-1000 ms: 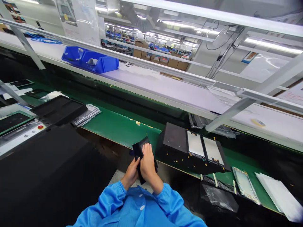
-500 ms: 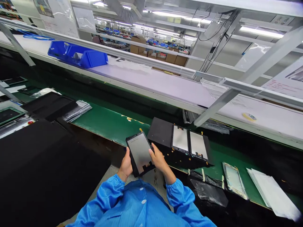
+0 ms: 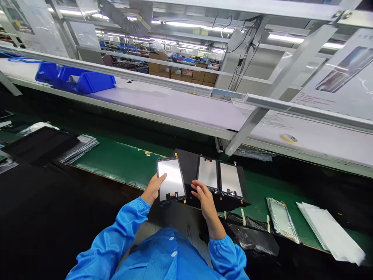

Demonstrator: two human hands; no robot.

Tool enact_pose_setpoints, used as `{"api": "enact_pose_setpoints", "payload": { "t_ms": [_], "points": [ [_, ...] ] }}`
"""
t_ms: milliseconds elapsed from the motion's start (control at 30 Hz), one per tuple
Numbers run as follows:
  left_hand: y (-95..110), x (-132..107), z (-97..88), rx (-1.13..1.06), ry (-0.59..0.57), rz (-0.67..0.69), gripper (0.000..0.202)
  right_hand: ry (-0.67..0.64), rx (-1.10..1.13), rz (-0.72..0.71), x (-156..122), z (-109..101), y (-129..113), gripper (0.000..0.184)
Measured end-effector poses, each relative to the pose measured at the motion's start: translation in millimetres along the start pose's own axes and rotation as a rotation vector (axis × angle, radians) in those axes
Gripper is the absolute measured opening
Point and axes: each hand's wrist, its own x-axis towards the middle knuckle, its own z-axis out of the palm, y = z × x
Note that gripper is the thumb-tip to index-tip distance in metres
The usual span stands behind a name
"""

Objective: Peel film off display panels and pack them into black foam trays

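My left hand [image 3: 153,189] grips the lower left edge of a flat display panel [image 3: 170,179], its pale reflective face up, held just left of a black tray [image 3: 186,168]. My right hand [image 3: 204,196] hovers with fingers spread over the tray's near edge, just right of the panel, holding nothing. Two more pale panels [image 3: 207,173] [image 3: 230,180] lie side by side in the tray. Both arms wear blue sleeves.
The green conveyor belt [image 3: 122,159] runs left to right. A bagged panel [image 3: 281,219], white sheets [image 3: 329,235] and dark bags [image 3: 253,237] lie to the right. Black trays [image 3: 35,142] and stacked sheets [image 3: 78,146] are at left. A blue bin [image 3: 75,79] sits on the upper shelf.
The panel was turned face up and carried forward toward the tray. My right hand let go of it and opened; my left hand keeps hold.
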Motion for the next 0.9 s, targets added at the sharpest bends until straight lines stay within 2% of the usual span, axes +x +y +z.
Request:
{"api": "enact_pose_setpoints", "payload": {
  "t_ms": [67, 167, 300, 400, 567, 767, 900],
  "points": [
    [9, 14, 12.6, 0.041, -0.038, -0.014, 0.041, 0.049, -0.011, 0.009, -16, -23, 3, 0.056],
    [19, 33, 32.4, 0.105, -0.092, -0.04, 0.043, 0.097, -0.041, 0.068, -44, -53, 23, 0.056],
    [21, 58, 58.1, 0.188, -0.136, -0.081, 0.042, 0.165, -0.03, 0.179, -70, -75, 55, 0.062],
    [13, 75, 73.6, 0.253, -0.141, -0.103, 0.038, 0.194, -0.013, 0.23, -78, -78, 68, 0.067],
    [-2, 96, 88.9, 0.358, -0.112, -0.124, 0.033, 0.114, -0.02, 0.255, -78, -72, 74, 0.069],
    [-11, 113, 92.3, 0.517, -0.122, -0.137, 0.019, 0.041, -0.069, 0.265, -79, -71, 81, 0.075],
    [-15, 118, 89.7, 0.665, -0.079, -0.047, 0.023, 0.01, -0.076, 0.271, -81, -70, 89, 0.075]
  ]
}}
